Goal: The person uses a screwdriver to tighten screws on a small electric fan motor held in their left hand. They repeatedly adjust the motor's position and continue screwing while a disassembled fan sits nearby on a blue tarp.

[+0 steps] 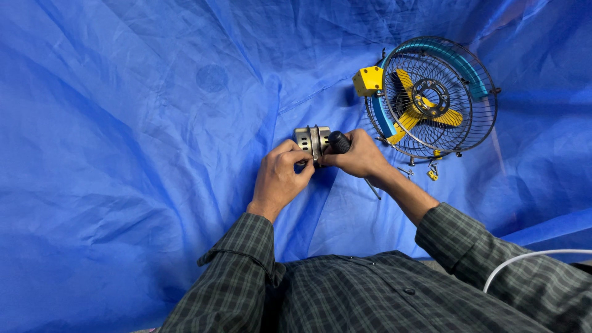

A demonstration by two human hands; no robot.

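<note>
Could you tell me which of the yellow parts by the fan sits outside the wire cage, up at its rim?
The yellow box-shaped block on the cage's upper-left rim. The yellow blades lie inside the wire cage; a tiny yellow piece lies below on the sheet.

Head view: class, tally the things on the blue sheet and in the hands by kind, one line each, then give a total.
Fan: 1
Metal motor housing, held by the left hand: 1
Black-handled tool, in the right hand: 1
Small loose parts by the fan, too small to count exactly: about 3
Total: about 6
</note>
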